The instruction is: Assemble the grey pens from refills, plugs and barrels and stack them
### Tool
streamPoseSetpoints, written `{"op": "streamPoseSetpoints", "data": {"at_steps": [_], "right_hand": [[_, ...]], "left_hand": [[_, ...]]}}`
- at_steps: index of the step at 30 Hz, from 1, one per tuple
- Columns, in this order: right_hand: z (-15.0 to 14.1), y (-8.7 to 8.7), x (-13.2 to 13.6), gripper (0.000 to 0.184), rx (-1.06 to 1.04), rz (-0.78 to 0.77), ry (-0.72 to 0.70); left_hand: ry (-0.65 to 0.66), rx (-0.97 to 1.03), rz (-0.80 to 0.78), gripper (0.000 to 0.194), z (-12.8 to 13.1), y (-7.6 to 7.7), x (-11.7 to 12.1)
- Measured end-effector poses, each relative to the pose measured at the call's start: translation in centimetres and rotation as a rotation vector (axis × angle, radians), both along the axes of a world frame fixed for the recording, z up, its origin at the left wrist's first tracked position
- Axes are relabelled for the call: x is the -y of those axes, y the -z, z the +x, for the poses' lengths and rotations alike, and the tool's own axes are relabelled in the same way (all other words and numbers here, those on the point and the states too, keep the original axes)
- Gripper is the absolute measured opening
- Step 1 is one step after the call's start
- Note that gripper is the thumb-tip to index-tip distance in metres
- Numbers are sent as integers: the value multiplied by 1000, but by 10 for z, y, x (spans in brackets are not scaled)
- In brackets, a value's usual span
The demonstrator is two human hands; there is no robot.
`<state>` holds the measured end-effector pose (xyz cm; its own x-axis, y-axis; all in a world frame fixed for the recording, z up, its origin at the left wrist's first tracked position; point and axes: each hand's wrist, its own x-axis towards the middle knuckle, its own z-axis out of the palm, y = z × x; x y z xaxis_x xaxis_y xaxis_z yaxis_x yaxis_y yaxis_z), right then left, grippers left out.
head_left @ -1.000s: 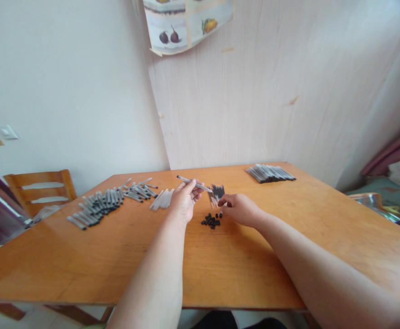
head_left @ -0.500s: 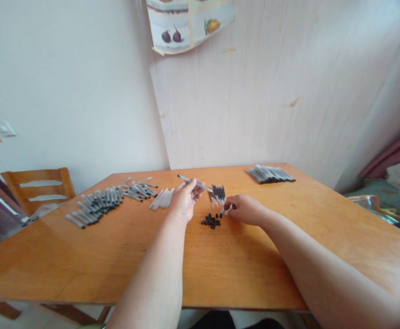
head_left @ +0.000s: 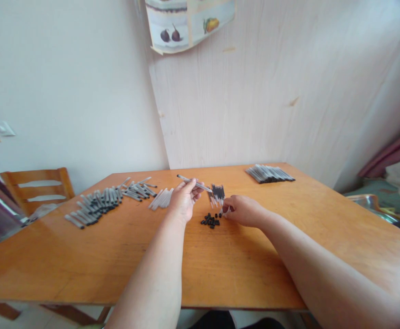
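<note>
My left hand (head_left: 182,200) is closed around a slim clear pen (head_left: 203,187) with a dark end. It holds the pen tilted above the table, its far end slanting up to the left. My right hand (head_left: 244,210) is low over the table, fingertips pinched together beside a small heap of short black plugs (head_left: 209,222). Something pale shows at those fingertips, too small to make out. Just beyond lies a row of ink refills (head_left: 218,192), dark along most of their length with pale tips. Left of my left hand, several clear slender pieces (head_left: 161,199) lie side by side.
The wooden table (head_left: 145,269) bears a large spread of black-ended pens (head_left: 95,205) on the left, with a looser pile (head_left: 140,189) behind. A stack of clear pens (head_left: 269,173) lies at the back right. A wooden chair (head_left: 37,187) stands beyond the left edge.
My right hand has shifted very slightly left, nearer the black plugs, and the pale piece at its fingertips shows less. The left hand and its pen stay nearly still.
</note>
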<state>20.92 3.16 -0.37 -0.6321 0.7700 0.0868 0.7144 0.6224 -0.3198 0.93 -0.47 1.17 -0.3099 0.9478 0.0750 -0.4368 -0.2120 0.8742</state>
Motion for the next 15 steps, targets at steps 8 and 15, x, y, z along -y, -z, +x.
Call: {"op": "streamPoseSetpoints", "data": {"at_steps": [8, 15], "right_hand": [[-1, 3, 2, 18, 28, 58, -42], [-2, -1, 5, 16, -80, 108, -43]], "left_hand": [[1, 5, 5, 20, 1, 0, 1], [1, 14, 7, 21, -1, 0, 0]]}}
